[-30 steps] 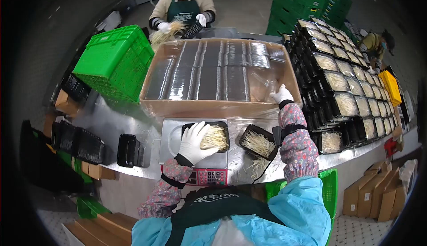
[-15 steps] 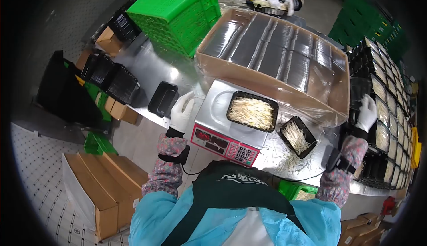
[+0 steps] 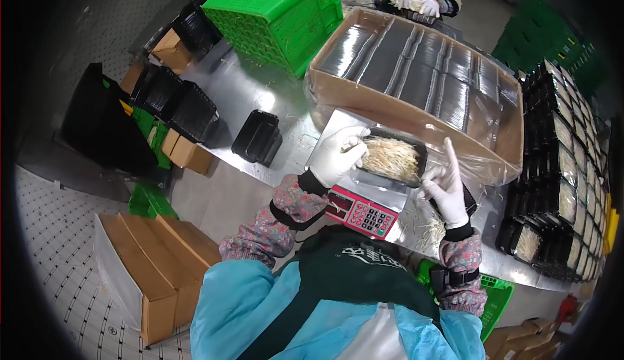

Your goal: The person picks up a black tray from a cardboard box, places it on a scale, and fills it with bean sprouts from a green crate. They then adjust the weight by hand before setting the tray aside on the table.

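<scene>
Left hand point(image 3: 338, 156): you moved it to the filled tray point(image 3: 422, 154); grip I cannot tell.
Right hand point(image 3: 447, 192): you brought it beside; grip also unclear.

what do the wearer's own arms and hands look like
The left hand and right hand wear plain white gloves with black cuffs. Floral sleeves in greyish pink cover the forearms, each crossed by a black band; light blue sleeves cover the upper arms.
</scene>
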The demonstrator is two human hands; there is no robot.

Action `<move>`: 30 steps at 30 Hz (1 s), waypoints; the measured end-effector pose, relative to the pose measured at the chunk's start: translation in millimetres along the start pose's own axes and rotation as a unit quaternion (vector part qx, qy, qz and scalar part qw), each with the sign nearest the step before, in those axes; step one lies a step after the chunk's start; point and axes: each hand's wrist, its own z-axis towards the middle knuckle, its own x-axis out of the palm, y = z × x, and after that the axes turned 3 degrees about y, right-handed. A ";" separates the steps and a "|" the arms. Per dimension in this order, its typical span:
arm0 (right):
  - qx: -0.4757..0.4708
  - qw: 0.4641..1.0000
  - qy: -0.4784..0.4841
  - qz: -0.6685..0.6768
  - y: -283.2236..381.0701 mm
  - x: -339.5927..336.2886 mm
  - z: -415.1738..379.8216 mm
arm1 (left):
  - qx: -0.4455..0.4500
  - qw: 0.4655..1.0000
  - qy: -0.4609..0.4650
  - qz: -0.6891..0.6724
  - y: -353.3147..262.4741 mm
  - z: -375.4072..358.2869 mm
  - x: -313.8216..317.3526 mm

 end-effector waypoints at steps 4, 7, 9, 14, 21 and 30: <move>0.021 0.962 -0.099 -0.252 -43.8 -31.1 11.3 | 0.025 0.997 -0.040 0.055 58.7 26.6 7.9; -0.105 0.846 -0.159 -0.498 -94.9 -66.4 43.1 | 0.074 0.948 -0.092 0.295 74.6 58.1 13.0; 0.040 0.817 -0.156 -0.553 -93.0 -53.3 57.6 | 0.109 0.883 -0.142 0.434 72.1 72.3 8.3; 0.030 0.840 -0.192 -0.506 -100.3 -32.6 74.0 | 0.065 0.945 -0.114 0.299 113.4 75.7 -25.9; 0.054 0.980 -0.181 -0.057 -158.7 -61.0 95.3 | -0.100 0.990 -0.094 0.024 135.4 84.6 -29.1; 0.219 0.969 -0.087 -0.070 -75.1 -43.0 30.7 | -0.220 0.967 -0.065 -0.111 121.7 26.0 -32.8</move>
